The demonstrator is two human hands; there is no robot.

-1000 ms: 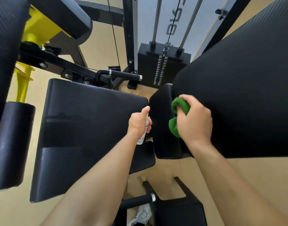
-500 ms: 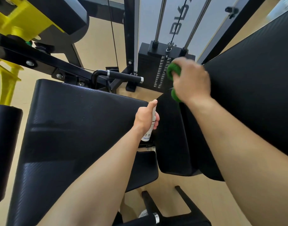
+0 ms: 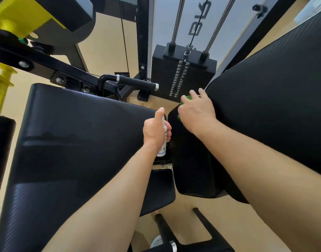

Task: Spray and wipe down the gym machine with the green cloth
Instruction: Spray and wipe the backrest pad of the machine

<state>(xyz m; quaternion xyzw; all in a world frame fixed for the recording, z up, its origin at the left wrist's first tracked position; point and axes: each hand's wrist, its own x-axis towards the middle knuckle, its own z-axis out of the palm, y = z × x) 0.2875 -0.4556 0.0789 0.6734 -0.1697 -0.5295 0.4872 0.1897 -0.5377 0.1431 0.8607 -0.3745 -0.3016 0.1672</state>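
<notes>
The green cloth (image 3: 186, 99) has slid down the inner edge of the right-side pad (image 3: 265, 110), below the level of the weight stack (image 3: 183, 73). The right hand (image 3: 197, 113) covers most of it, fingers curled over it, pressing it to the pad. The left hand (image 3: 155, 130) keeps its place beside the seat pad (image 3: 74, 142), fist round the spray bottle (image 3: 162, 149), thumb raised.
</notes>
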